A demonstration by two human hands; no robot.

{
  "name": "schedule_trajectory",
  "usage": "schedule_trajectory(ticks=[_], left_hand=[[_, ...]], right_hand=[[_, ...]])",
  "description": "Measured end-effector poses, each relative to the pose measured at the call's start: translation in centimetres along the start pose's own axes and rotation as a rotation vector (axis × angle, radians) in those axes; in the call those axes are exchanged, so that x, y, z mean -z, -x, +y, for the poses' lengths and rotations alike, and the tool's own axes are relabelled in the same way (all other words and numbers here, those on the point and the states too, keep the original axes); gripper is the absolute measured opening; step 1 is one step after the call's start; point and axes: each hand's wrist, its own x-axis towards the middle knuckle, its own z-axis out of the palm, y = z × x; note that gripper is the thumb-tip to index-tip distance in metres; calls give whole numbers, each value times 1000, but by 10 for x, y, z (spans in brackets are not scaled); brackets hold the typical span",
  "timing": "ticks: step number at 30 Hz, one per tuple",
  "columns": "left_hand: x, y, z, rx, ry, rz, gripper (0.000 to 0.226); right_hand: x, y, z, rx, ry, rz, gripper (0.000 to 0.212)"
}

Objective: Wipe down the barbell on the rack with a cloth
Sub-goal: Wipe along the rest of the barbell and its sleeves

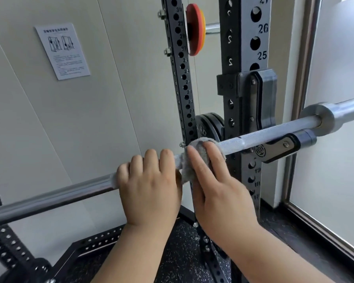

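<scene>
Head view: my left hand (149,186) curls over the barbell (274,134), gripping it. Just beside it at 3 o'clock, my right hand (221,190) presses the grey cloth (201,149) onto the bar, fingers nearly straight. The bar lies on the rack (243,48) at 2 o'clock.

Pale panelled wall (49,123) left and ahead, seams running on a slant. White printed notice (62,51) fixed to it, two diagrams above small text. Frosted window (339,160) at right in a metal frame (303,78); soft daylight comes through. Floor (181,258) dark, speckled rubber.
</scene>
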Motion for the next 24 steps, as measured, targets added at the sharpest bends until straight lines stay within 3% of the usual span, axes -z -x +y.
schedule_trajectory(ticks=[3, 8, 14, 19, 24], left_hand=[[4, 4, -4, -30, 16, -40, 28], [5, 1, -1, -18, 38, -20, 49], [5, -3, -7, -61, 60, -56, 56], [11, -12, -9, -117, 75, -155, 54], [23, -26, -10, -130, 136, -296, 47]], right_hand=[[14, -3, 20, 137, 88, -39, 64], [21, -8, 31, -38, 55, 56, 49], [30, -12, 35, 97, 183, -1, 48], [21, -12, 36, -66, 98, 98, 45], [13, -8, 19, 118, 92, 21, 48]])
